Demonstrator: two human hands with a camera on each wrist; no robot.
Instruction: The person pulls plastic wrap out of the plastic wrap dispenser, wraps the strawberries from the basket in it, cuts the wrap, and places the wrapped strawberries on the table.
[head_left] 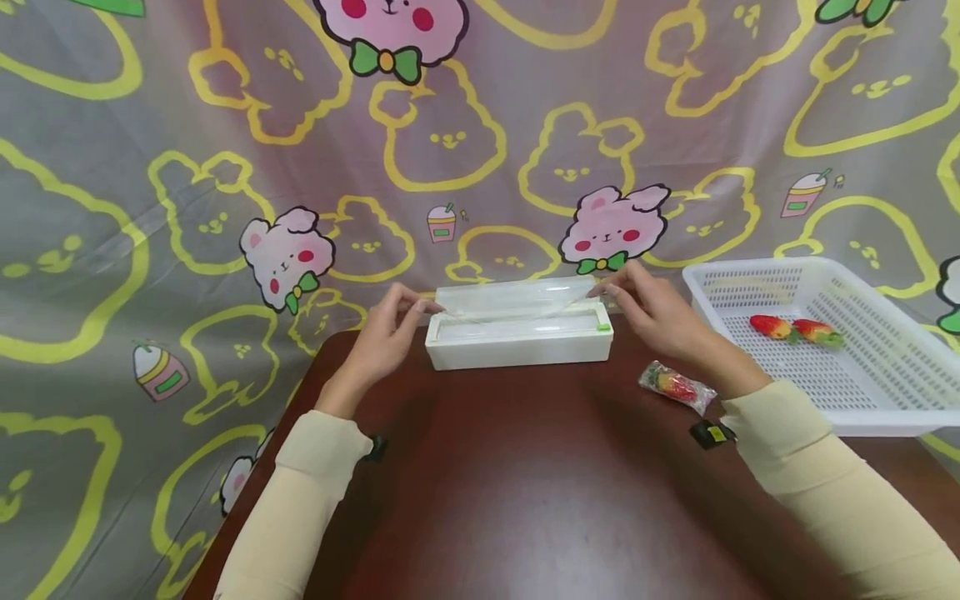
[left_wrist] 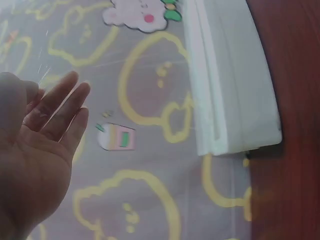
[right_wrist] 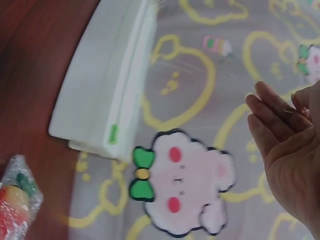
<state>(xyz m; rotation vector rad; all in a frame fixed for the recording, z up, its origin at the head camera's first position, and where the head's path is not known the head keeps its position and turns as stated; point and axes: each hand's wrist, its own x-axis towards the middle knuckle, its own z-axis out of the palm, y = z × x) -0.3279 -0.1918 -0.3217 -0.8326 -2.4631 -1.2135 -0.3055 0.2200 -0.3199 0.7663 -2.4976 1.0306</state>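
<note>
A long white box [head_left: 519,350] with its lid [head_left: 517,293] raised stands at the table's back edge; a green piece marks its right end. Clear film [head_left: 510,315] stretches above the box between both hands. The left hand [head_left: 387,332] pinches the film's left end between thumb and forefinger, and the right hand [head_left: 654,310] pinches the right end. In the left wrist view the left hand [left_wrist: 42,150] has its other fingers extended, beside the box [left_wrist: 240,80]. The right hand [right_wrist: 287,140] looks alike in the right wrist view.
A wrapped strawberry [head_left: 677,387] lies on the brown table [head_left: 525,483] near the right forearm. At the right stands a white perforated basket [head_left: 877,421] holding two strawberries [head_left: 817,332]. Behind the table hangs a patterned curtain [head_left: 480,208].
</note>
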